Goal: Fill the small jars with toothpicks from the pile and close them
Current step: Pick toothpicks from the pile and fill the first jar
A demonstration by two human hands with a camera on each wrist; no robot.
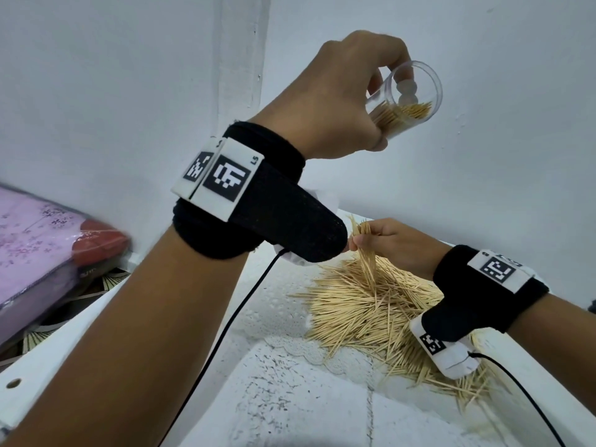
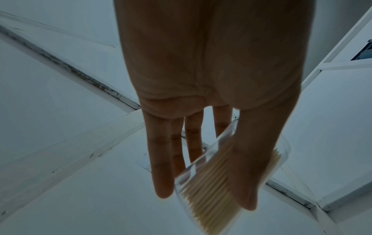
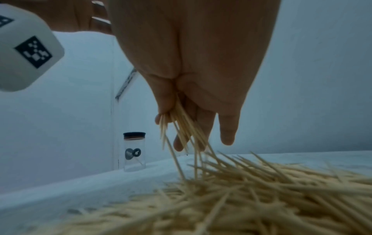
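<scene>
The left hand grips an open clear jar in mid-air, thumb on one side and fingers on the other, tilted so its mouth faces up and to the right, high above the white worktop. A layer of toothpicks lies along the jar's lower wall, filling it only partly; the left wrist view shows the same bundle behind the thumb. No lid is on this jar, and none can be seen near it.

Lower down, the right hand pinches a loose bunch of toothpicks between thumb and fingertips, lifted just clear of the pile with a few ends trailing into it. The pile spreads across the worktop toward its right edge and remains large.

At the worktop's far edge against the wall stands 1 more jar, upright, with a dark lid on; the right wrist view shows only a small round object inside it and no toothpicks that can be made out.

By these views the job looks early: 1 jar part-filled and unclosed, at least 1 other apparently unfilled. A patterned pink bundle lies off the worktop's left side.
</scene>
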